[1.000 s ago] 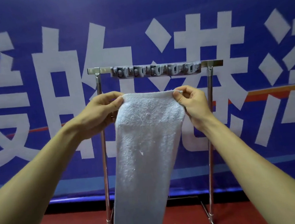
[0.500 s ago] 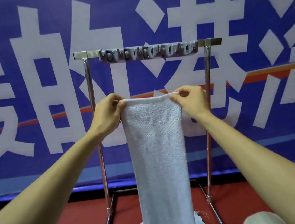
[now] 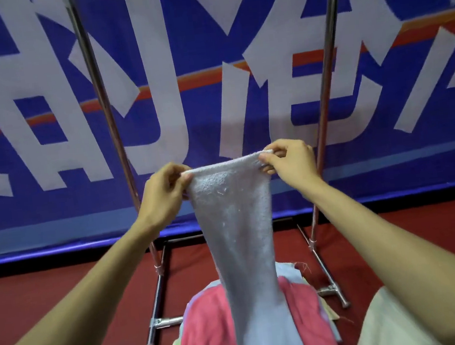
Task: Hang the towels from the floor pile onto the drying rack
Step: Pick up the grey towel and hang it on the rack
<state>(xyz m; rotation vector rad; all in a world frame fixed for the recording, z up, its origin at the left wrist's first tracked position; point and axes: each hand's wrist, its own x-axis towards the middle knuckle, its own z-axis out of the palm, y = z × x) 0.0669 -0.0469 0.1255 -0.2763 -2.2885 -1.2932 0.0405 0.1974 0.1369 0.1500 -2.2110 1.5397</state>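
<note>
- Since half a second ago the view has tipped downward: the drying rack's top bar, then clear above the hands, now sits at the very top edge of the picture, and more of the floor pile shows below.
- Both hands have stayed on the white towel, holding its short top edge stretched between them at about the same spread.
- Left hand: its grip is pinched shut on the towel's left top corner.
- Right hand: its grip is clamped on the right top corner, thumb over the fabric.
- The towel hangs straight down from that edge, between the two uprights of the drying rack, well below the top bar; its lower end drops in front of the floor pile and out of view.
- Progress, as I judge it: no towel is seen hanging on the rack, though the bar itself is barely in view.
- This towel is picked up and spread but not yet hung; it has to be raised to the bar.
- The pile of pink, lilac and pale cloths on the red floor remains to be dealt with.
</note>
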